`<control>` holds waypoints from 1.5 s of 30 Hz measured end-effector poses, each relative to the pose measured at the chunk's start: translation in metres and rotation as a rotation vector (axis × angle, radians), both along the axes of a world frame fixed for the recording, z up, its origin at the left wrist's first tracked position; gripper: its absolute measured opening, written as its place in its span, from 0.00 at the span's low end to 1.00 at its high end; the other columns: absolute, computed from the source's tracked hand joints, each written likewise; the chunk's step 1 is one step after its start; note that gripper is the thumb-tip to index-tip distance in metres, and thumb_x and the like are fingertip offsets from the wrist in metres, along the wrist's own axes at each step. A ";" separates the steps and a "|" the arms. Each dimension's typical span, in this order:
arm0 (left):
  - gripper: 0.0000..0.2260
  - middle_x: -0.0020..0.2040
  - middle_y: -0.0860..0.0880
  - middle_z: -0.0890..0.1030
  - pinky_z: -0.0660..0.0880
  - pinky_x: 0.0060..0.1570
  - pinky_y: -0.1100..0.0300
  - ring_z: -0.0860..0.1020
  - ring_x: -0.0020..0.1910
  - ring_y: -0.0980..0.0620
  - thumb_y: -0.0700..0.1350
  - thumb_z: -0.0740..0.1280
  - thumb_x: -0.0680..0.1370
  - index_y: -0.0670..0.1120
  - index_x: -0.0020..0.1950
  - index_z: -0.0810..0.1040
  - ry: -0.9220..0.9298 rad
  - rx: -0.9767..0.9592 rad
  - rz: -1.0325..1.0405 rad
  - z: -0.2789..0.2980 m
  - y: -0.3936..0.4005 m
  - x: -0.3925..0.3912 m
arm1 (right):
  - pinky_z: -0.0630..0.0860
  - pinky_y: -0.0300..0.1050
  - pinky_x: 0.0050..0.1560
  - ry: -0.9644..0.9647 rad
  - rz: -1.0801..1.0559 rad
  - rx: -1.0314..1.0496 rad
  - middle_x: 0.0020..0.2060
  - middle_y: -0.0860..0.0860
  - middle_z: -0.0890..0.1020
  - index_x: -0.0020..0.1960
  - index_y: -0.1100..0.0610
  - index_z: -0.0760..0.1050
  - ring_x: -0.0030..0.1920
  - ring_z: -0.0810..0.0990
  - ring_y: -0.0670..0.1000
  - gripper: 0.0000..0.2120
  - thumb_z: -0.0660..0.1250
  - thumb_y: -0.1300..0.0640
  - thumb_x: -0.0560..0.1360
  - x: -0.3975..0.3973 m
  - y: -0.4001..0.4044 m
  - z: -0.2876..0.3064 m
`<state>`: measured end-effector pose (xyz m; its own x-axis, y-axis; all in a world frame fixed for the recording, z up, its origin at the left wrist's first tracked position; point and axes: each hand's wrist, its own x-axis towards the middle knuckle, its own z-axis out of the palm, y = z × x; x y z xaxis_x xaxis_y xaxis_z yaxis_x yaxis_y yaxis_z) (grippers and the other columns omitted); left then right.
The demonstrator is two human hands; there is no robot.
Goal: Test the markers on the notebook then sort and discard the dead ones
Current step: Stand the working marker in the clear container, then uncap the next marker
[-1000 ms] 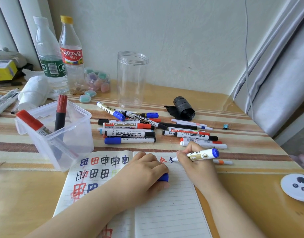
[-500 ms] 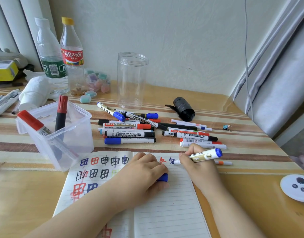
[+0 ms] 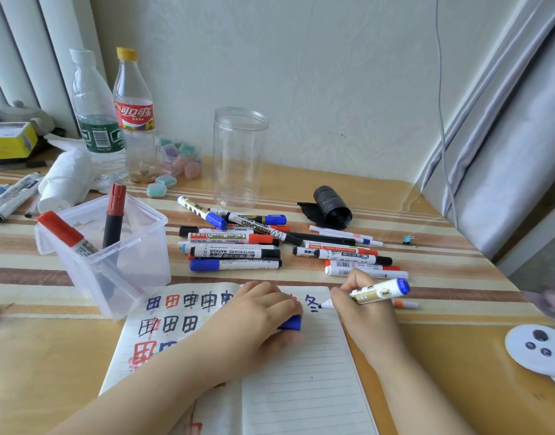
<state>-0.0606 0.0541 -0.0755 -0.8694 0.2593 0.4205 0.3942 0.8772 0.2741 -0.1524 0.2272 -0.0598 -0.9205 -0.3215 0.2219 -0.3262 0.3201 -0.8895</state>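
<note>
An open lined notebook (image 3: 301,381) lies at the table's front, its left page full of coloured test characters. My right hand (image 3: 361,306) grips a blue-ended white marker (image 3: 376,291) with its tip on the top of the right page, beside a fresh blue character (image 3: 312,302). My left hand (image 3: 257,318) rests on the notebook's middle and holds the blue cap (image 3: 291,323). A pile of several markers (image 3: 238,243) lies beyond the notebook. A clear plastic box (image 3: 113,265) at the left holds two red-capped markers (image 3: 114,215).
A tall clear jar (image 3: 238,158) stands behind the pile, beside two plastic bottles (image 3: 134,120). A black bag roll (image 3: 331,207) lies at the right. More markers (image 3: 9,196) and crumpled tissue (image 3: 65,177) sit at the far left. A white controller (image 3: 539,343) rests near the right edge.
My right hand has moved the marker tip slightly right and down, adding strokes to the blue character. My left hand has stayed on the page with the cap.
</note>
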 end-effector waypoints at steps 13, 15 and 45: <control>0.11 0.44 0.59 0.69 0.65 0.38 0.71 0.70 0.40 0.62 0.55 0.55 0.79 0.52 0.59 0.64 -0.360 0.229 0.161 0.064 -0.011 0.018 | 0.66 0.30 0.28 -0.107 0.356 -0.270 0.20 0.49 0.66 0.36 0.61 0.66 0.23 0.64 0.44 0.11 0.64 0.55 0.68 0.031 -0.013 0.056; 0.11 0.41 0.59 0.68 0.65 0.37 0.73 0.69 0.38 0.64 0.54 0.53 0.80 0.51 0.59 0.64 -0.339 0.238 0.157 0.071 -0.010 0.027 | 0.66 0.31 0.28 -0.109 0.364 -0.297 0.20 0.49 0.66 0.36 0.62 0.66 0.23 0.65 0.45 0.11 0.65 0.55 0.68 0.035 -0.016 0.059; 0.07 0.37 0.56 0.70 0.63 0.34 0.65 0.68 0.33 0.58 0.50 0.53 0.81 0.48 0.48 0.66 -0.212 0.149 0.199 0.069 -0.023 0.066 | 0.61 0.39 0.28 -0.519 0.285 -0.412 0.21 0.49 0.68 0.29 0.56 0.67 0.24 0.64 0.48 0.13 0.57 0.54 0.71 0.086 -0.090 0.040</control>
